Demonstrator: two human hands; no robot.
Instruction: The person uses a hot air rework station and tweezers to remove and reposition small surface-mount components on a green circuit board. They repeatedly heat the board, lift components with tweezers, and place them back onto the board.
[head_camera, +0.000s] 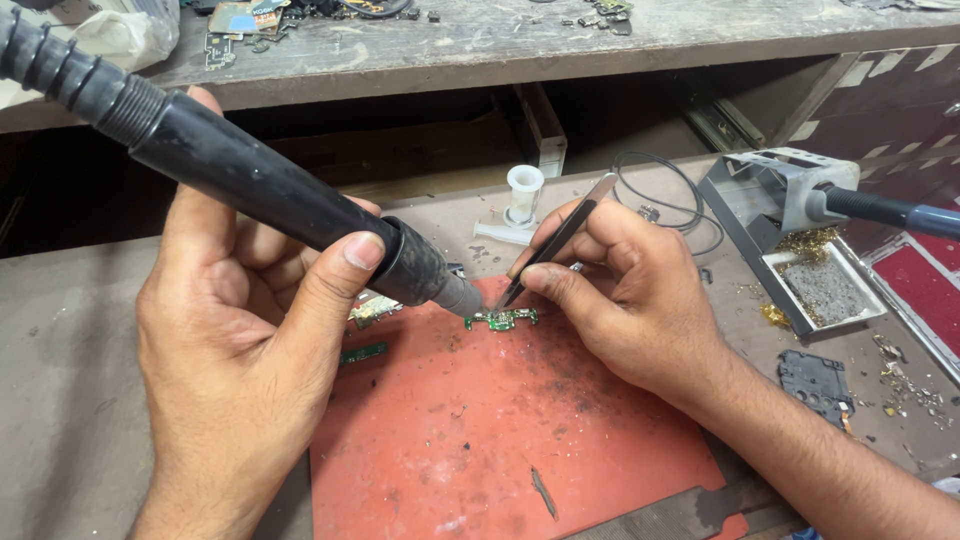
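One small green circuit board (501, 319) lies near the upper edge of one red work mat (500, 430), which is scuffed and stained with dark soot. Two tools meet over it. The right hand (615, 290) has its grip pinched narrow round one pair of dark tweezers (560, 240), thumb and forefinger closed on the shaft, the tip coming down at the board's upper edge. The left hand (250, 330) has its grip wrapped round one black hot-air handpiece (270, 190), thumb pressed on the barrel near the collar; the metal nozzle (462, 298) points at the left end of the board, just beside it, and a ribbed hose runs off to the upper left.

Two more green board scraps lie left of the mat's top corner: one (372, 311) partly hidden under the nozzle, one narrow strip (362, 352) below it. Behind the hands stands one white plastic spool (524, 192), and a loop of thin black wire (680, 200) lies near it. To the right is one grey metal iron stand (775, 200) with a blue-handled iron (890, 212) resting in it, brass wool and a grey sponge in its tray. One dark phone frame piece (817, 384) lies near the right edge.

The worktop (80, 380) is dull brown and dusty. A worn wooden shelf (520, 40) above it carries small parts.
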